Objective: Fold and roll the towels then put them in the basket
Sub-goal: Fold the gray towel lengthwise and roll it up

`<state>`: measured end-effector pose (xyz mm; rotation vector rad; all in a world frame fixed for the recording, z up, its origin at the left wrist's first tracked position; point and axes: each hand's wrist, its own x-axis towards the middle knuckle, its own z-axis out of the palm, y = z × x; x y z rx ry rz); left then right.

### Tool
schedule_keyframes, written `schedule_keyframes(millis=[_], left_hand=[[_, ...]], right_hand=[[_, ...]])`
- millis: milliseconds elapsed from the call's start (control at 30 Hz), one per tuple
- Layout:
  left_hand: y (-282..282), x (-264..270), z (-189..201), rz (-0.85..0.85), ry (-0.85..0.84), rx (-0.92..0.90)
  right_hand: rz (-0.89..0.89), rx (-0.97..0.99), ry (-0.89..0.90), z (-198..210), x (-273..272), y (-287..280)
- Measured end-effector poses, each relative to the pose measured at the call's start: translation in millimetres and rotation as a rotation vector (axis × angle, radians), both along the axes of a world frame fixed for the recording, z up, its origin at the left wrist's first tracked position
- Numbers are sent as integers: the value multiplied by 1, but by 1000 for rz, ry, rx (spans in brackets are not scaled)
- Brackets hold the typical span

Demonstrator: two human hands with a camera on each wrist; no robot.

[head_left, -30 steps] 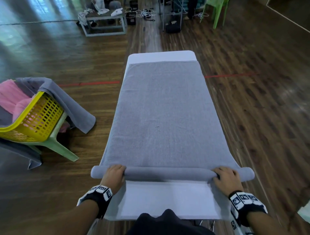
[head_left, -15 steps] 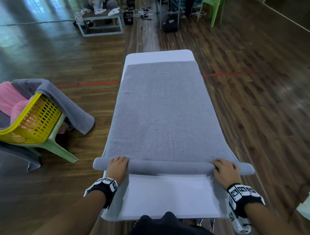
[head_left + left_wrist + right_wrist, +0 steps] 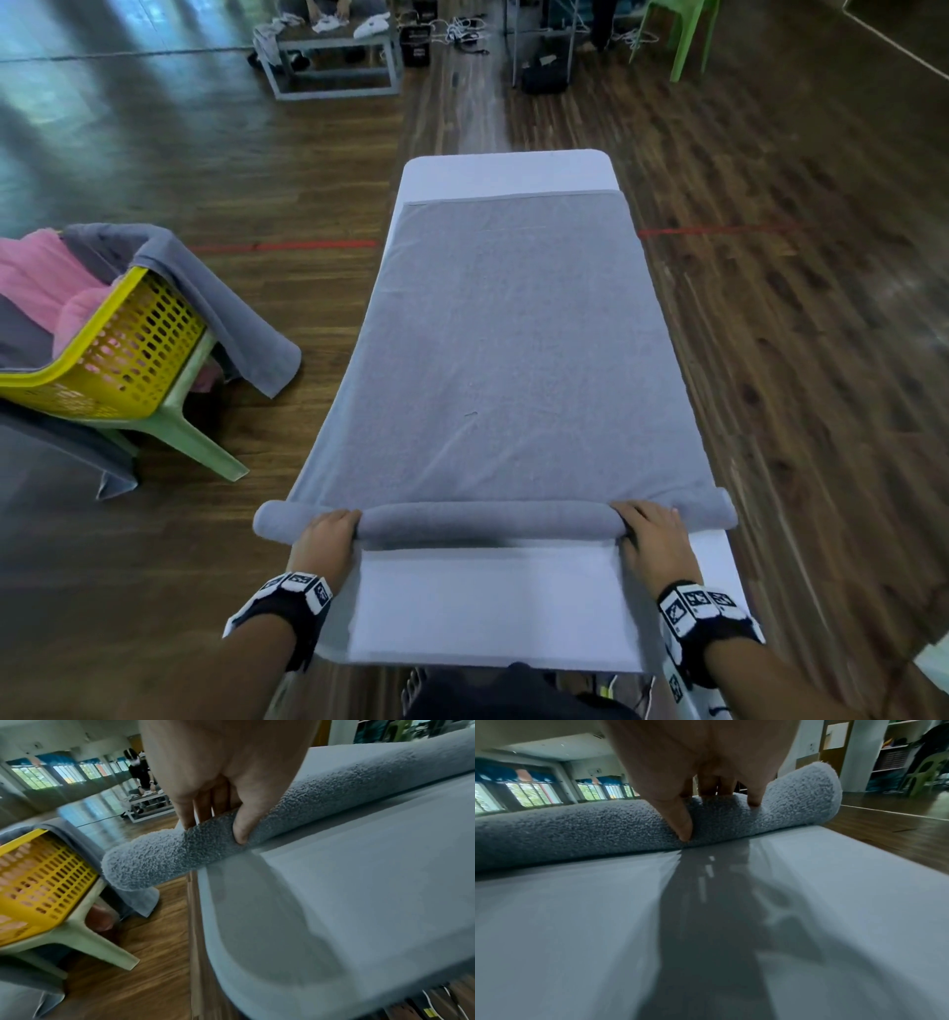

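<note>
A long grey towel (image 3: 508, 349) lies flat along the white table (image 3: 488, 601), its near end wound into a roll (image 3: 488, 521) across the table's width. My left hand (image 3: 326, 539) grips the roll near its left end, fingers over the top and thumb (image 3: 240, 829) on the near side of the roll (image 3: 164, 858). My right hand (image 3: 652, 537) grips it near the right end in the same way, thumb (image 3: 680, 821) pressed into the roll (image 3: 577, 833). The yellow basket (image 3: 118, 354) stands to the left on a green chair, holding pink and grey towels.
A grey towel (image 3: 226, 303) hangs over the basket's rim toward the floor. The pale green chair's leg (image 3: 200, 442) reaches toward the table's left side. A low bench (image 3: 334, 56) with clutter and a green chair (image 3: 683, 31) stand far back. Wooden floor surrounds the table.
Both hands have pushed the roll a little farther up the table, and it has grown slightly thicker. More bare white table shows in front of me.
</note>
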<state>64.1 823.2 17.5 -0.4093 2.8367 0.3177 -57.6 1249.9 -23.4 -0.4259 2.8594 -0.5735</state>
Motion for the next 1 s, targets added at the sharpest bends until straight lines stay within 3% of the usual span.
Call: schedule_keyframes(millis=[200,467,600,700,833,900,1000], left_hand=[[12,36,-1,42,13,49],[61,45,-1,-96,61,85],[52,27,1,-126,112,83],[47,21,-5,-54,185,35],[57,39,-14,-136,104,5],[55,34,-10,-172,96,8],[43,7,-2,-188,96,-42]], right_hand=[[120,-60,46,3,17,15],[-51,97,78,10,53,73],[-84,159,69,11,35,68],[-128,158,14,13,28,61],[-49,179,-117,2,42,66],[12,162,-48,0,36,70],[-39,169,-2,15,8,66]])
